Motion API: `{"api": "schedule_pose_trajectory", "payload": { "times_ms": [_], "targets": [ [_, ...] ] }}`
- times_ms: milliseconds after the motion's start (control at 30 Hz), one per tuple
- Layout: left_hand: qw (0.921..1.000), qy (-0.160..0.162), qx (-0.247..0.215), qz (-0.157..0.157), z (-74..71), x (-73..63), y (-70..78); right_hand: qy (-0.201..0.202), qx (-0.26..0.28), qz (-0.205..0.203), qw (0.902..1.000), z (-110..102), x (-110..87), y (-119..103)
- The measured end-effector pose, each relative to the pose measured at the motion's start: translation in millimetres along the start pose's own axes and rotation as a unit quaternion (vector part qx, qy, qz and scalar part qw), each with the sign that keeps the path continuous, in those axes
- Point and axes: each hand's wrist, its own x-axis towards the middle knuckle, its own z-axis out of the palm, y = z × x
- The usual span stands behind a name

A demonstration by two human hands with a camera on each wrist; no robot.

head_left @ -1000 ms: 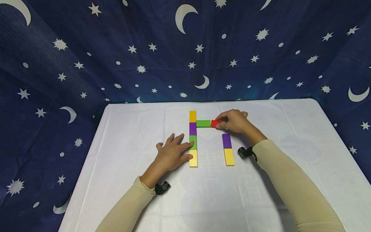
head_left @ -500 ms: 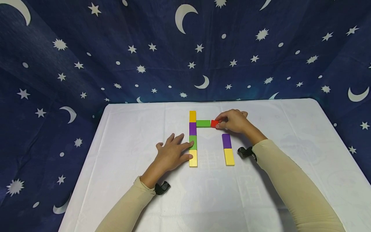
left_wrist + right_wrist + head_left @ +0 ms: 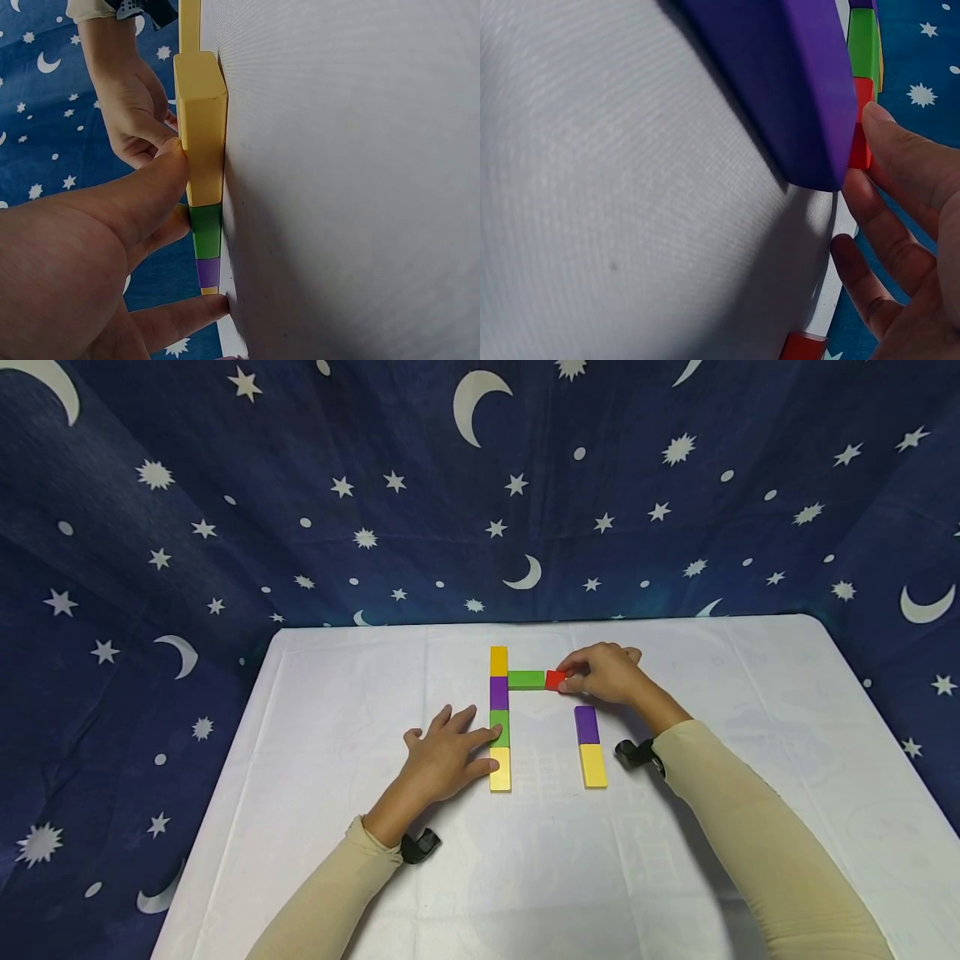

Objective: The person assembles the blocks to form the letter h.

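In the head view a column of blocks runs away from me: yellow block (image 3: 500, 777), green block (image 3: 495, 739), purple block (image 3: 498, 693) and orange-yellow block (image 3: 498, 661). My left hand (image 3: 444, 758) lies beside it, fingers spread, thumb on the yellow block and index fingertip on the green one. A second green block (image 3: 527, 681) sticks out rightward from the column. At its end is a red block (image 3: 553, 680), pinched by thumb and fingers of my right hand (image 3: 609, 675), which partly hides it. Nearer me, a purple block (image 3: 780, 82) touches another yellow block (image 3: 592, 766).
Another red piece (image 3: 804, 347) shows at the bottom of the right wrist view. All blocks lie on a white-covered table (image 3: 337, 693). A dark blue cloth (image 3: 420, 510) with moons and stars hangs behind it. Each wrist wears a black camera (image 3: 422, 846).
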Motion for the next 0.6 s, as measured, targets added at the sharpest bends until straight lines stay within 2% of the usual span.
{"api": "schedule_pose_trajectory", "payload": {
  "times_ms": [600],
  "targets": [
    [1.0,0.003,0.0,-0.001,-1.0,-0.6,1.5,0.013,0.025,-0.004,0.9996,-7.2,-5.2,-0.7]
  ]
}}
